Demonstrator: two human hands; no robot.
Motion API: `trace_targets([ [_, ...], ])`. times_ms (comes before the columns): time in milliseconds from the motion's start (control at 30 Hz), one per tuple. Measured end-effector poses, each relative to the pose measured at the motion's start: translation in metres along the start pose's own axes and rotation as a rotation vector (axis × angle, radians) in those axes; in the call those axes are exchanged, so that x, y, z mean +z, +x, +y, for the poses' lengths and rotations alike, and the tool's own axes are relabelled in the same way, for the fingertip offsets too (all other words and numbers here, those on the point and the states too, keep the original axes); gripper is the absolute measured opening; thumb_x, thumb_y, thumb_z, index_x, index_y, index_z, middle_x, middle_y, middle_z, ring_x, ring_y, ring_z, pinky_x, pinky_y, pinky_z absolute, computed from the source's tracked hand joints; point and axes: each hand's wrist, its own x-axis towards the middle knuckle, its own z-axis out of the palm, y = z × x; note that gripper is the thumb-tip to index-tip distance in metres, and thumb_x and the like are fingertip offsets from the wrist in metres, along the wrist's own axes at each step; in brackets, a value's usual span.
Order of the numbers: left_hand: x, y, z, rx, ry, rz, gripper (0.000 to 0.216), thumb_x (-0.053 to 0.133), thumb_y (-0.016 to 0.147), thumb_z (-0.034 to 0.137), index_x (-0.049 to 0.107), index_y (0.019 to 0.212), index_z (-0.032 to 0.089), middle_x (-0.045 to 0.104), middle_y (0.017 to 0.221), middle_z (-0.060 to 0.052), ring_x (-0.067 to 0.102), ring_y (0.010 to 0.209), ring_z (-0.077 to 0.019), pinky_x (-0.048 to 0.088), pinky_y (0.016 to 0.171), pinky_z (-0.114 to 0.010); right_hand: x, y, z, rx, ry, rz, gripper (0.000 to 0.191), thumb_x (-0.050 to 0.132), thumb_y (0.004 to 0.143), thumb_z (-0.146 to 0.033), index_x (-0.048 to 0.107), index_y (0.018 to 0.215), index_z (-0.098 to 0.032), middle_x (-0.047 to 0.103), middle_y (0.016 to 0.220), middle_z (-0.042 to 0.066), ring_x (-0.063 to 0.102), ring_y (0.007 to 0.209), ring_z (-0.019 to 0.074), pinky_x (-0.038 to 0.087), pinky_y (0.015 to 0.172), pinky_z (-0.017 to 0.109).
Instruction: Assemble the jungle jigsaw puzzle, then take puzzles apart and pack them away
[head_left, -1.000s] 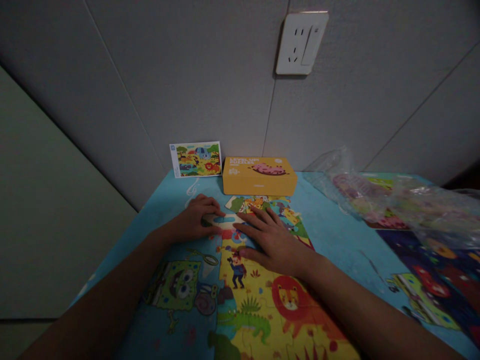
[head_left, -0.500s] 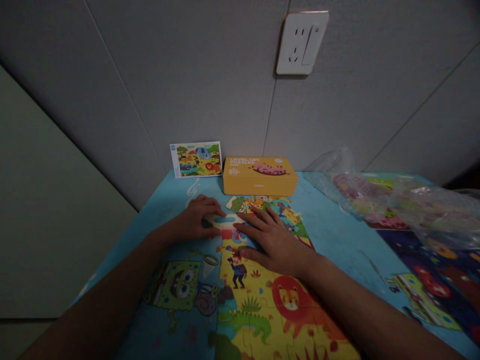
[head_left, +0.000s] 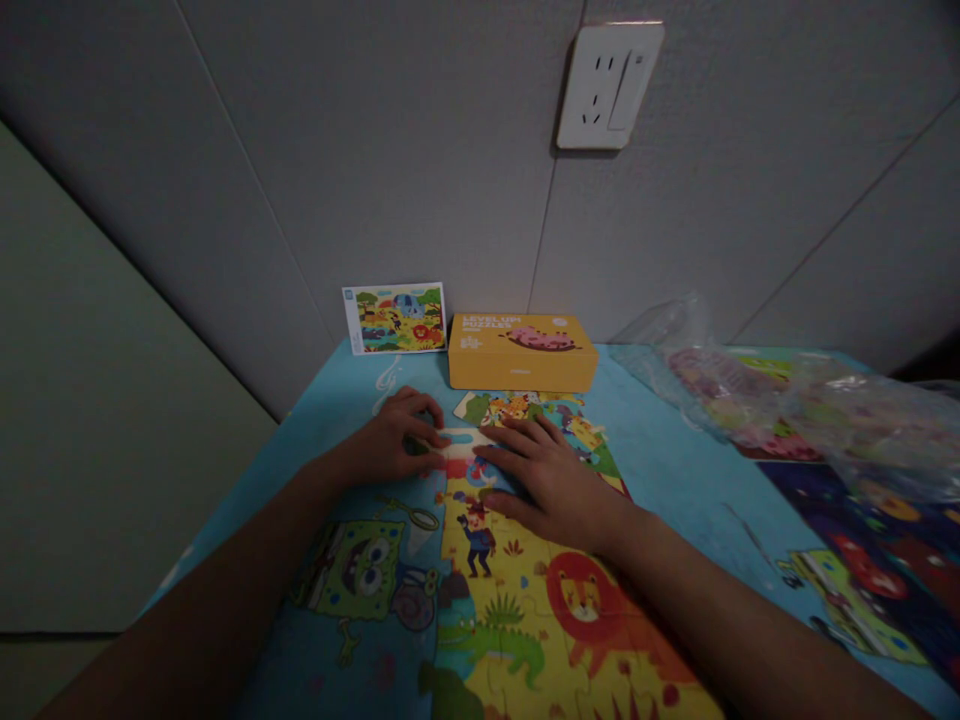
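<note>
Dark green material (head_left: 415, 446) sits between the thumb and curled fingers of the left hand (head_left: 391, 438), grip indeterminable, beside the puzzle's (head_left: 525, 575) far-left corner; the right hand (head_left: 555, 485) lies spread across it. Puzzle's left edge runs toward the table's (head_left: 664, 450) far edge, where the yellow box (head_left: 523, 370) stands.

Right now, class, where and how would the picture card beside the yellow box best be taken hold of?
Probably pinch the picture card lightly by its left edge, coming from the left. It is thin and stands nearly upright, so a pinch across its thickness should suit. Its right edge is close beside the yellow box, leaving little finger room. The left hand is nearer.
</note>
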Motion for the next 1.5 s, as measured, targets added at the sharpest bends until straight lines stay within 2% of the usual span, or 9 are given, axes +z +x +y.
trace_targets([
  [167, -0.001, 0.000, 0.005, 0.032, -0.032, 0.029, 0.024, 0.071, 0.080, 0.033, 0.072, 0.060, 0.021, 0.064, 0.101, -0.006, 0.052, 0.100, -0.0225, 0.041, 0.092, -0.040, -0.004, 0.003, 0.005, 0.114, 0.006, 0.146, 0.032, 0.052, 0.093, -0.035, 0.064, 0.119, -0.020, 0.066, 0.118, 0.009, 0.056, 0.108, 0.0254, 0.033, 0.104, 0.047],
  [300, -0.001, 0.000, 0.005, 0.053, -0.045, 0.045, 0.030, 0.066, 0.083, 0.032, 0.068, 0.056, 0.020, 0.064, 0.100, -0.006, 0.052, 0.099, -0.0228, 0.042, 0.091, -0.041, 0.000, 0.003, 0.017, 0.308, -0.075, 0.282, 0.036, 0.053, 0.091, -0.038, 0.063, 0.120, -0.019, 0.062, 0.124, 0.012, 0.050, 0.116, 0.0307, 0.033, 0.102, 0.052],
  [700, 0.001, 0.002, -0.002, 0.048, 0.004, 0.172, 0.039, 0.057, 0.085, 0.023, 0.064, 0.047, 0.020, 0.067, 0.086, -0.006, 0.056, 0.087, -0.0197, 0.044, 0.082, -0.038, 0.004, 0.000, 0.029, 0.514, -0.138, 0.241, 0.046, 0.058, 0.083, -0.034, 0.057, 0.124, -0.013, 0.065, 0.117, 0.015, 0.054, 0.110, 0.0362, 0.027, 0.103, 0.062],
  [833, 0.003, 0.003, -0.002, 0.059, 0.021, 0.188, 0.040, 0.056, 0.085, 0.022, 0.060, 0.045, 0.018, 0.067, 0.085, -0.006, 0.056, 0.086, -0.0197, 0.044, 0.082, -0.037, 0.003, 0.001, 0.029, 0.478, -0.114, 0.250, 0.048, 0.062, 0.075, -0.021, 0.059, 0.122, -0.015, 0.067, 0.113, 0.013, 0.054, 0.111, 0.0345, 0.029, 0.103, 0.059],
  [933, 0.005, 0.004, 0.002, 0.070, 0.012, 0.194, 0.033, 0.058, 0.086, 0.025, 0.064, 0.054, 0.018, 0.067, 0.083, -0.006, 0.056, 0.086, -0.0201, 0.045, 0.084, -0.038, -0.001, 0.001, 0.028, 0.412, -0.061, 0.293, 0.022, 0.057, 0.084, -0.021, 0.068, 0.102, -0.021, 0.069, 0.098, 0.008, 0.056, 0.102, 0.0290, 0.031, 0.102, 0.054],
  [1033, 0.007, 0.004, 0.010, 0.059, -0.067, 0.195, 0.018, 0.063, 0.085, 0.027, 0.073, 0.098, 0.020, 0.069, 0.082, -0.005, 0.056, 0.089, -0.0209, 0.047, 0.085, -0.037, -0.005, 0.002, 0.022, 0.313, -0.004, 0.396, 0.022, 0.050, 0.093, -0.025, 0.071, 0.096, -0.021, 0.066, 0.087, 0.007, 0.056, 0.093, 0.0250, 0.038, 0.095, 0.047],
  [1167, 0.014, 0.003, 0.021, 0.089, -0.220, 0.133, 0.062, 0.066, 0.085, 0.031, 0.044, 0.143, 0.024, 0.072, 0.087, -0.002, 0.058, 0.097, -0.0201, 0.050, 0.086, -0.035, -0.003, 0.002, 0.011, 0.050, 0.118, 0.399, 0.032, 0.051, 0.086, -0.012, 0.071, 0.109, -0.023, 0.054, 0.091, 0.007, 0.051, 0.087, 0.0213, 0.044, 0.075, 0.035],
  [1367, 0.024, 0.006, 0.012, 0.382, -0.268, 0.197, 0.035, 0.065, 0.086, 0.020, 0.067, 0.121, 0.021, 0.068, 0.063, 0.003, 0.064, 0.070, -0.0138, 0.046, 0.101, -0.042, 0.002, 0.002, 0.003, -0.146, 0.262, 0.293, 0.051, 0.048, 0.080, 0.000, 0.065, 0.120, -0.025, 0.047, 0.097, 0.006, 0.051, 0.088, 0.0182, 0.048, 0.075, 0.031],
  [1500, 0.020, 0.007, 0.010, 0.315, -0.252, 0.280, 0.031, 0.066, 0.085, 0.018, 0.071, 0.115, 0.022, 0.073, 0.069, -0.002, 0.066, 0.102, -0.0208, 0.050, 0.096, -0.039, -0.001, 0.002, 0.002, -0.075, 0.313, 0.332, 0.053, 0.049, 0.081, -0.004, 0.052, 0.131, -0.023, 0.050, 0.108, 0.009, 0.052, 0.100, 0.0221, 0.048, 0.087, 0.038],
])
